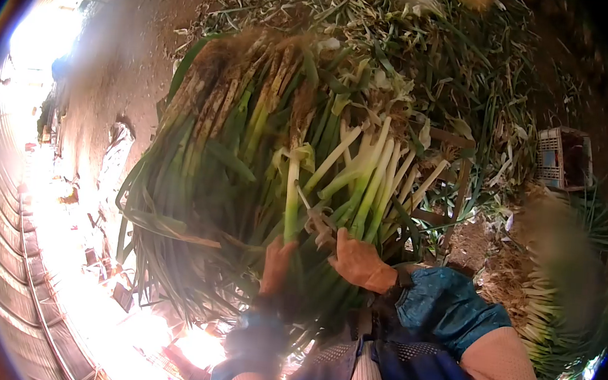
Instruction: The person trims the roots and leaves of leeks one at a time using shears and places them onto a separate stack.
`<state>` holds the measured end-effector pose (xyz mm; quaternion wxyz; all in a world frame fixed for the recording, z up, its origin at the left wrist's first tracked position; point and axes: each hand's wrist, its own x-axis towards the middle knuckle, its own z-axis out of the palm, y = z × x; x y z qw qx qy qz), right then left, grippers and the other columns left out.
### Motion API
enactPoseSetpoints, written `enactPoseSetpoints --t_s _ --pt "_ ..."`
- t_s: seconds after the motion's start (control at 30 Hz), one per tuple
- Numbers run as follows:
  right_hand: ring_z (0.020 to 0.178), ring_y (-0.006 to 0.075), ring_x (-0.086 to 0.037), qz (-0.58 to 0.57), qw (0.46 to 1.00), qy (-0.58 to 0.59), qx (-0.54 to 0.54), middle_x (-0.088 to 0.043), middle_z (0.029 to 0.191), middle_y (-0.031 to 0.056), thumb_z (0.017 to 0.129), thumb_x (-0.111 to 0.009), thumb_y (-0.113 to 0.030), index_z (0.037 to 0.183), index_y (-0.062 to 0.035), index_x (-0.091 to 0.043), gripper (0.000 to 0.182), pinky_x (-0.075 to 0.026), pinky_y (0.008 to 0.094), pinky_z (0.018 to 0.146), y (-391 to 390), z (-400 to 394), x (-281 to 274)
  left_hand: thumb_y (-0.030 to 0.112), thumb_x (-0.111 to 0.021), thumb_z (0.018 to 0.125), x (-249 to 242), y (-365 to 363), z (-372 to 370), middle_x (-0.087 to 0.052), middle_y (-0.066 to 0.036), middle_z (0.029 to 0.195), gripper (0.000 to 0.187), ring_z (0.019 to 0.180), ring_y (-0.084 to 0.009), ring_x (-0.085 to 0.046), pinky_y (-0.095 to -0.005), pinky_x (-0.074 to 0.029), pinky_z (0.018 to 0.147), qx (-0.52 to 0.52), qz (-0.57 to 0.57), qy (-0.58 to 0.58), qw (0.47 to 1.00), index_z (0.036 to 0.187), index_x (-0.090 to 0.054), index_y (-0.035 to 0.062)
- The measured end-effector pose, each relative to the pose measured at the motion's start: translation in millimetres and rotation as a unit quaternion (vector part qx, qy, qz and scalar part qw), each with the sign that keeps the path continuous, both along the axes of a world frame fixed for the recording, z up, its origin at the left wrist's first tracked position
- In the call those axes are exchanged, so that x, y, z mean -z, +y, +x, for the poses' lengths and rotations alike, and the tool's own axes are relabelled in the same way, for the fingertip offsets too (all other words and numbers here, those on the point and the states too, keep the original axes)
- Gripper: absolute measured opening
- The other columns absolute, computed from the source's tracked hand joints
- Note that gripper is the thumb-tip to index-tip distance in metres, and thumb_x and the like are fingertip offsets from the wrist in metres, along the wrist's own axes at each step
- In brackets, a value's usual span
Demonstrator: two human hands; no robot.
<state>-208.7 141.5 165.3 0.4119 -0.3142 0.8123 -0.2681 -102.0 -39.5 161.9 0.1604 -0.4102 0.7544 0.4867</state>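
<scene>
A large heap of long green onions [201, 139] with soil-covered roots lies before me. My left hand [278, 263] is closed around a single onion stalk [292, 196], whose white part points up and away from me. Just to the right, my right hand [361, 261] is closed at the lower end of some peeled pale stalks [372, 188]. A thin tool-like object [302, 194] with a limp brown strip [321, 228] extends from near my right fingers. What exactly the right fingers grip is hidden.
Loose leaves and peelings [443, 51] cover the ground at the back and right. A plastic crate [563, 159] stands at the far right. Below it lies a long row of onions [541, 309]. Crumpled sheeting [116, 150] lies at left, beside bare soil.
</scene>
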Motion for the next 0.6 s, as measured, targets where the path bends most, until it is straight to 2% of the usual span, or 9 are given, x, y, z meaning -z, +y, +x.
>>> enactPoseSetpoints --t_s 0.07,0.17,0.23,0.3,0.4,0.43,0.47,0.5,0.6 --pt "0.069 0.0367 -0.061 0.004 1.0 0.016 0.021 -0.06 0.073 0.0231 0.077 -0.059 -0.023 0.102 0.0084 -0.037 0.046 -0.049 0.0441 0.06 -11 -10 9 0.01 -0.052 0.079 37 -7 47 -0.054 -0.022 0.101 0.027 0.098 -0.0337 -0.051 -0.0386 -0.041 0.083 0.111 -0.059 0.101 0.987 0.104 -0.055 0.0003" --pt "0.069 0.0388 -0.061 -0.056 0.994 0.081 0.05 -0.059 0.073 0.025 0.077 -0.06 -0.026 0.111 0.0122 -0.032 0.058 -0.049 0.0455 0.061 -35 -32 58 0.004 -0.048 0.082 34 -1 65 -0.046 -0.022 0.116 0.032 0.109 -0.0339 -0.044 -0.0394 -0.037 0.092 0.156 -0.083 0.126 0.976 0.114 -0.052 0.0042" --pt "0.07 0.0399 -0.06 -0.071 0.991 0.095 0.054 -0.059 0.075 0.0264 0.077 -0.06 -0.027 0.115 0.0139 -0.03 0.064 -0.048 0.0462 0.061 -44 -43 65 0.008 -0.046 0.083 15 12 59 -0.047 -0.02 0.115 0.029 0.107 -0.0303 -0.045 -0.0376 -0.038 0.091 0.151 -0.13 0.147 0.969 0.112 -0.053 0.0041" --pt "0.07 0.0402 -0.06 -0.04 0.996 0.066 0.045 -0.059 0.076 0.0268 0.077 -0.06 -0.027 0.113 0.0135 -0.031 0.062 -0.049 0.046 0.061 -48 -51 47 0.02 -0.045 0.085 2 20 55 -0.053 -0.016 0.105 0.028 0.097 -0.0223 -0.05 -0.0331 -0.041 0.081 0.149 -0.225 0.212 0.939 0.102 -0.057 0.0017" --pt "0.07 0.0402 -0.059 -0.023 1.0 0.015 -0.014 -0.058 0.078 0.0265 0.077 -0.059 -0.026 0.109 0.0123 -0.034 0.056 -0.048 0.0458 0.061 -28 -31 25 0.019 -0.041 0.086 -3 18 49 -0.057 -0.014 0.101 0.029 0.092 -0.0186 -0.054 -0.0308 -0.045 0.079 0.132 -0.156 0.194 0.96 0.105 -0.056 0.0015" --pt "0.07 0.0387 -0.059 -0.009 1.0 0.015 -0.01 -0.058 0.077 0.025 0.077 -0.058 -0.025 0.105 0.0109 -0.038 0.05 -0.048 0.0449 0.061 -25 -26 19 0.018 -0.041 0.086 -5 18 43 -0.058 -0.012 0.097 0.029 0.087 -0.0169 -0.055 -0.0295 -0.045 0.076 0.01 -0.016 0.146 0.989 0.104 -0.056 0.0011" --pt "0.07 0.0373 -0.059 0.005 1.0 0.013 -0.005 -0.058 0.077 0.0234 0.077 -0.057 -0.023 0.102 0.0094 -0.042 0.044 -0.048 0.0441 0.061 -22 -22 13 0.017 -0.04 0.086 -12 17 32 -0.059 -0.01 0.093 0.028 0.082 -0.0152 -0.056 -0.0283 -0.046 0.072 -0.111 0.124 0.092 0.982 0.103 -0.056 0.0007" --pt "0.07 0.0358 -0.059 0.019 1.0 0.011 0.0 -0.058 0.076 0.0219 0.077 -0.056 -0.021 0.099 0.0079 -0.045 0.037 -0.047 0.0433 0.061 -20 -20 11 0.016 -0.04 0.086 -15 17 27 -0.06 -0.009 0.089 0.028 0.077 -0.0134 -0.057 -0.027 -0.047 0.069 -0.228 0.26 0.033 0.938 0.102 -0.056 0.0003" --pt "0.07 0.0355 -0.058 -0.124 0.975 0.183 -0.015 -0.056 0.076 0.0215 0.078 -0.056 -0.023 0.097 0.0085 -0.046 0.038 -0.047 0.0425 0.06 -30 -24 47 0.016 -0.04 0.085 13 16 53 -0.06 -0.004 0.079 0.027 0.066 -0.0101 -0.056 -0.0233 -0.047 0.06 -0.138 0.185 0.122 0.965 0.099 -0.057 -0.0002"
